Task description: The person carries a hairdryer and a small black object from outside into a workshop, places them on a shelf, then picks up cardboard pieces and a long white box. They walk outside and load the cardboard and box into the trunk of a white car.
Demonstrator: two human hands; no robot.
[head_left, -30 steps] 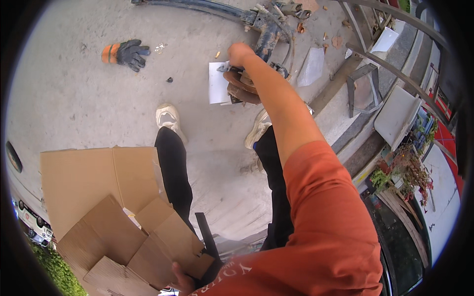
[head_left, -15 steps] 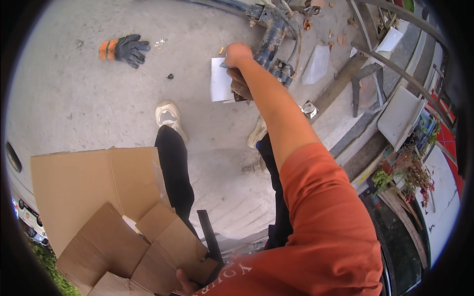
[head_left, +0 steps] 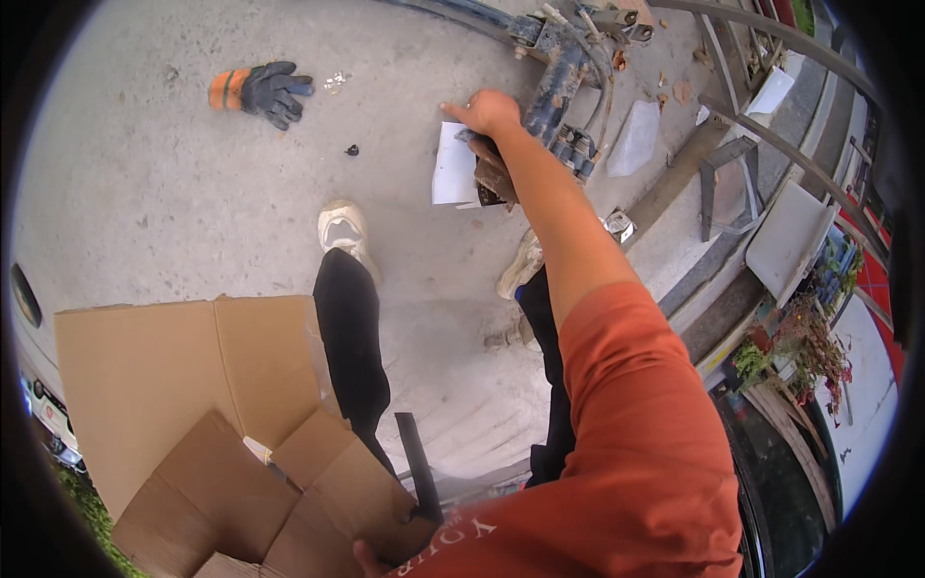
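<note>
My right hand [head_left: 489,114] reaches down to the concrete, its arm stretched out. One finger points left, and the other fingers are mostly hidden beneath the hand. White paper [head_left: 453,171] hangs under it, along with a crumpled brown piece [head_left: 493,173] partly covered by my forearm; the hand seems to grip the paper. At the lower edge, the thumb of my left hand [head_left: 366,559] presses on folded brown cardboard [head_left: 318,506], held against my left side. A larger cardboard sheet [head_left: 154,376] spreads out beyond it. The left hand's other fingers are hidden.
An orange and dark grey work glove [head_left: 260,93] lies at the far left, near a small black scrap [head_left: 352,150]. A dirty metal frame with hoses [head_left: 559,91] stands beside my right hand. Metal rails [head_left: 790,144], a translucent sheet [head_left: 634,140] and plants [head_left: 800,352] are on the right.
My right hand has shifted slightly right in view, with a finger now stretched left where a small yellowish bit lay. The white paper has tilted a little. My left hand still holds the cardboard.
</note>
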